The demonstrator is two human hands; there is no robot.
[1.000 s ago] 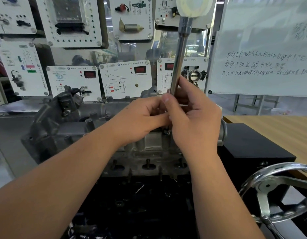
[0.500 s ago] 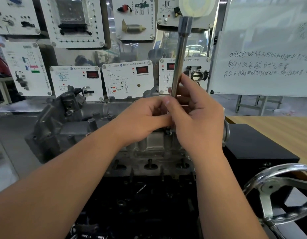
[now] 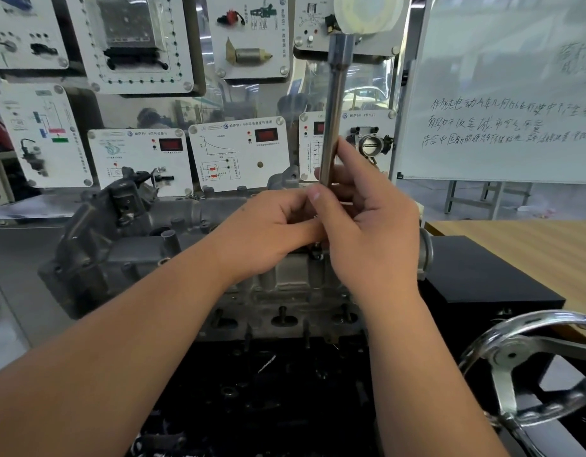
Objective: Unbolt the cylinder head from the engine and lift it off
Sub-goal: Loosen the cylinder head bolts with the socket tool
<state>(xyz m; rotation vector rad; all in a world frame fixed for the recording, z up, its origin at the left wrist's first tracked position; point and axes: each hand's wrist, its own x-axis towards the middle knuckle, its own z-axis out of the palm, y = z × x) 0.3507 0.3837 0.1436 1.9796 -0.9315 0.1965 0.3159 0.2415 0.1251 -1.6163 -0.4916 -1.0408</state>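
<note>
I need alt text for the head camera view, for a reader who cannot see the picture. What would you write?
Both hands, the left hand and the right hand, grip the lower part of a long upright steel socket extension bar above a grey metal cylinder head on a black engine block. White instrument training panels and a handwritten whiteboard stand behind; a chrome handwheel is at lower right.

Left hand (image 3: 268, 232) curled; right hand (image 3: 367, 232) fingers (image 3: 351, 156) pinching, forearms converging.

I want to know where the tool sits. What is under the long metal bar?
The long metal bar runs down into both hands, over the grey cylinder head. Its lower end is covered by fingers.
</note>
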